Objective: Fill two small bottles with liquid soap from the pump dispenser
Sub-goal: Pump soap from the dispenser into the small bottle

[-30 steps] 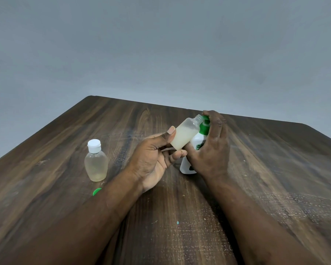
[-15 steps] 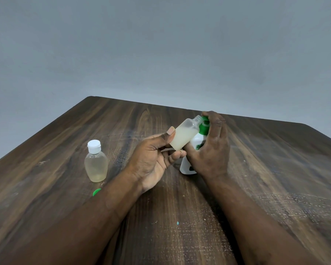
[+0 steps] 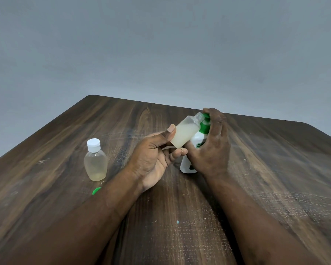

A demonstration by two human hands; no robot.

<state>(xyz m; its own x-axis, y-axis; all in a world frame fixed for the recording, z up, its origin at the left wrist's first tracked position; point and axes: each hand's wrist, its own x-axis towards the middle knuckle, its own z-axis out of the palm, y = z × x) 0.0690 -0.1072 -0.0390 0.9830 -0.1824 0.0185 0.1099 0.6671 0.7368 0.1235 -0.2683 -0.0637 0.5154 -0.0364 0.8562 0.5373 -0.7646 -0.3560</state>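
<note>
My left hand (image 3: 153, 155) pinches a small uncapped bottle (image 3: 185, 133) between thumb and fingers, tilted with its open neck up against the green pump head. The bottle holds pale milky soap over most of its length. My right hand (image 3: 211, 148) wraps the white pump dispenser (image 3: 187, 165), fingers curled over its green pump top (image 3: 204, 127); most of the dispenser is hidden behind that hand. A second small bottle (image 3: 95, 163) with a white cap stands upright on the table to the left, holding pale liquid.
A small green cap (image 3: 96, 191) lies on the dark wooden table (image 3: 275, 169) just in front of the capped bottle, partly hidden by my left forearm. A plain grey wall rises behind the table's far edge.
</note>
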